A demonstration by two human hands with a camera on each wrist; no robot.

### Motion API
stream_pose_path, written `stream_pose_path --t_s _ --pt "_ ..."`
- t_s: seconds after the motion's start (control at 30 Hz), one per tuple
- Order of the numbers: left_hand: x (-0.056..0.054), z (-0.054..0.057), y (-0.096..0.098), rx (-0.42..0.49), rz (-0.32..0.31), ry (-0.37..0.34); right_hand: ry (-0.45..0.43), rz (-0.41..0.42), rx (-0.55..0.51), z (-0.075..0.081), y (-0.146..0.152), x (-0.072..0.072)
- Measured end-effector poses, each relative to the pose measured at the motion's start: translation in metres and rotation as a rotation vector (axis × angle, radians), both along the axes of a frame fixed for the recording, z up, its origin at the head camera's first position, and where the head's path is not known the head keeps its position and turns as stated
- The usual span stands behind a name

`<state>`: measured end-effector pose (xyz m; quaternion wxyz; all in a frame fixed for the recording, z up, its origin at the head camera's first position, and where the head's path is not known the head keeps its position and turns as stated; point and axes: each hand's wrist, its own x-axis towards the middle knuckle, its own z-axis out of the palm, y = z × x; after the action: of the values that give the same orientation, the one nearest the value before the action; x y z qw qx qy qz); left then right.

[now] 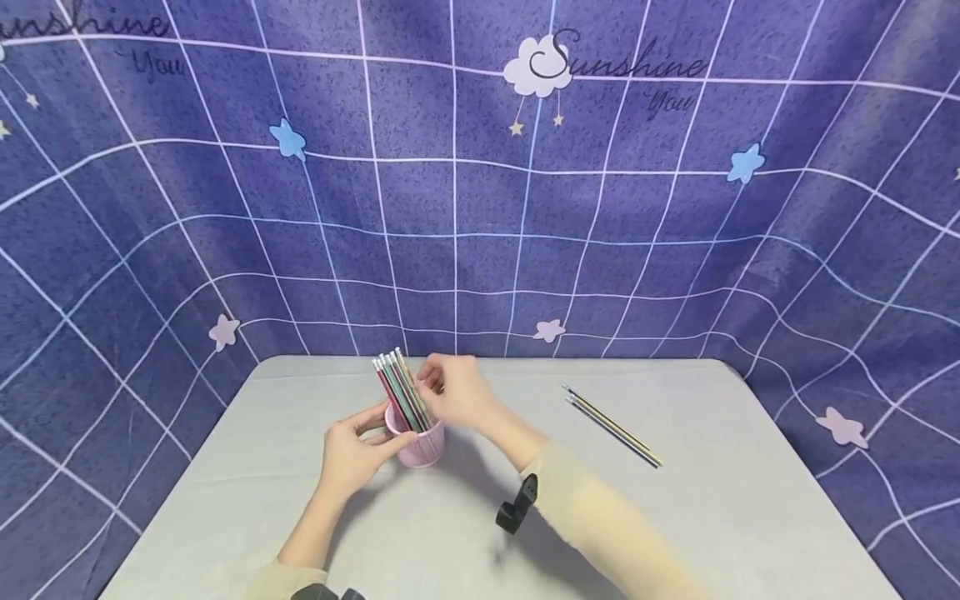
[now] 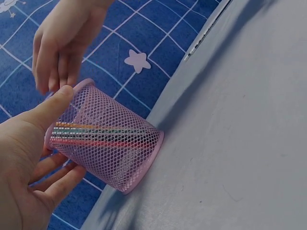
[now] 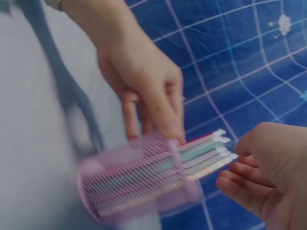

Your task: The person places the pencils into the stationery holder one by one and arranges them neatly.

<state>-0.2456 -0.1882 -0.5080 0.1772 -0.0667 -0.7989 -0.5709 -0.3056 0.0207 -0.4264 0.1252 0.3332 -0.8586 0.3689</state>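
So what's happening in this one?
A person has a pink mesh cup of pencils standing on the table. Their left hand holds the cup at its rim, thumb on one side and fingers on the other. Their right hand is right beside the pencils' upper ends, fingers bent, with nothing visibly in its grip. Two more pencils lie side by side on the table, off to the right.

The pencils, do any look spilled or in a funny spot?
Nothing looks spilled, but the loose pencils seem out of place: they lie on the table, apart from the other pencils in the pink cup.
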Motion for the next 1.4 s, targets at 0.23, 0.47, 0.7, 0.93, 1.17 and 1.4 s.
stream_pose_path --t_s 0.23,0.47,0.7,0.93,1.17,1.4 --pt "-0.001 0.002 0.006 0.017 -0.002 -0.047 0.152 -0.072 -0.007 0.018 0.058 -0.004" --pt "0.0 0.001 0.003 0.012 0.014 -0.034 0.159 -0.161 0.051 0.027 0.105 -0.012" --pt "-0.001 -0.002 0.001 0.021 0.009 -0.041 0.136 -0.265 0.068 0.029 0.152 -0.013" --pt "0.0 0.0 0.0 0.028 0.003 -0.038 0.097 -0.335 0.078 0.019 0.191 -0.008" --pt "0.0 0.0 0.0 0.016 0.006 -0.035 0.096 -0.362 0.12 -0.003 0.219 -0.004" --pt "0.0 0.001 0.0 0.027 -0.008 -0.025 0.06 -0.368 0.212 -0.024 0.242 0.001"
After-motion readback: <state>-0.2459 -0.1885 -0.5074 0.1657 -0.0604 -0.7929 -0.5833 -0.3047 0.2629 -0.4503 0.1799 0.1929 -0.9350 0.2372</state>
